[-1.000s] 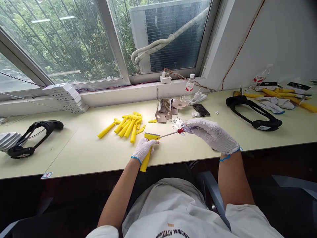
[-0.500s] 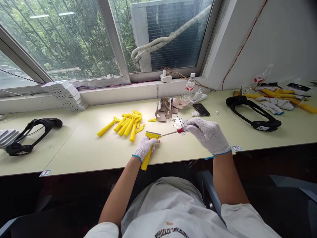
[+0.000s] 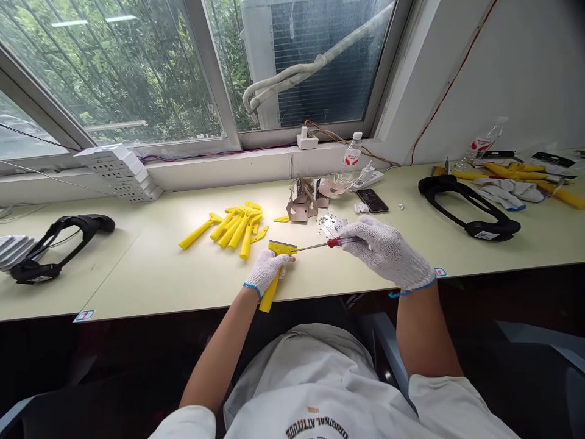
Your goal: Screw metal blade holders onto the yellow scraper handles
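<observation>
One yellow scraper [image 3: 269, 294] is held at the front edge of the table [image 3: 155, 268] by the gloved left hand [image 3: 267, 271], whose fingers are clamped around it just below its head. A screwdriver [image 3: 334, 242] is held by the gloved right hand [image 3: 386, 250], with the fingers closed on its handle, and its tip is set at the right end of the scraper's head. More yellow scrapers [image 3: 236, 229] are heaped beyond the left hand. Small bits [image 3: 336, 224] are scattered behind the screwdriver, near some cardboard [image 3: 299, 211]. A phone [image 3: 372, 200] is laid farther right.
</observation>
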A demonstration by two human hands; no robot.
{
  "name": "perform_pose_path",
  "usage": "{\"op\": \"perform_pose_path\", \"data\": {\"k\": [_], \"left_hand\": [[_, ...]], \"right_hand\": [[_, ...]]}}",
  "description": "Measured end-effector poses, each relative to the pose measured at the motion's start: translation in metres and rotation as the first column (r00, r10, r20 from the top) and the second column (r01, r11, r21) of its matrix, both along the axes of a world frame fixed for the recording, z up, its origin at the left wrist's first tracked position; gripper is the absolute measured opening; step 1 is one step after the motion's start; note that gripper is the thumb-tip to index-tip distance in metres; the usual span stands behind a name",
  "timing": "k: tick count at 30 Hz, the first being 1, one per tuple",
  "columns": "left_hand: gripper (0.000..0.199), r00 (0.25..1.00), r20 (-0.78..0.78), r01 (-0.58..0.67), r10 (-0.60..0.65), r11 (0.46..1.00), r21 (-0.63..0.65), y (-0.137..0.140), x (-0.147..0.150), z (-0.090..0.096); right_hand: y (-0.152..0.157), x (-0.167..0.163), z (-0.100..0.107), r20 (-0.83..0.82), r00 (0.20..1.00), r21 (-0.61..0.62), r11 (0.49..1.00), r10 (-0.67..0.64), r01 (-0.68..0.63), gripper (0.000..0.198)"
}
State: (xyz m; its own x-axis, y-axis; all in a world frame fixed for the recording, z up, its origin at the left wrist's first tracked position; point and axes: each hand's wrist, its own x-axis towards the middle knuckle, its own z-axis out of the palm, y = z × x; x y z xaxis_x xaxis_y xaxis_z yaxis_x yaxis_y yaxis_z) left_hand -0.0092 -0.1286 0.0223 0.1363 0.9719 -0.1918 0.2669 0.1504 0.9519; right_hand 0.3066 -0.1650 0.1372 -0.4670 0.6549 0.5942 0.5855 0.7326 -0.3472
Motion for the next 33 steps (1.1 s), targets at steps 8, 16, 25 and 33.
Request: {"op": "perform_pose_path", "data": {"k": [8,16,25,33], "left_hand": [[0.035,0.999,0.049,-0.013,0.013,1.0,-0.005,0.0,0.001,0.001],[0.034,0.997,0.079,0.001,0.002,1.0,-0.031,0.003,0.002,-0.002],[0.035,1.0,0.015,-0.026,0.027,0.998,-0.061,0.002,0.004,0.003],[0.035,0.999,0.029,-0.022,0.024,0.998,-0.055,0.004,0.004,-0.002]], "right_hand": [[-0.004,-0.004,0.0,-0.002,0.997,-0.004,0.997,-0.077,0.077,0.017],[-0.004,-0.007,0.007,0.002,0.999,0.021,0.999,-0.032,0.032,0.014],[-0.006,-0.003,-0.001,0.044,0.994,-0.063,0.993,-0.102,0.105,0.017],[-0.008,-0.008,0.006,0.049,0.997,-0.016,0.998,-0.063,0.064,0.015]]}}
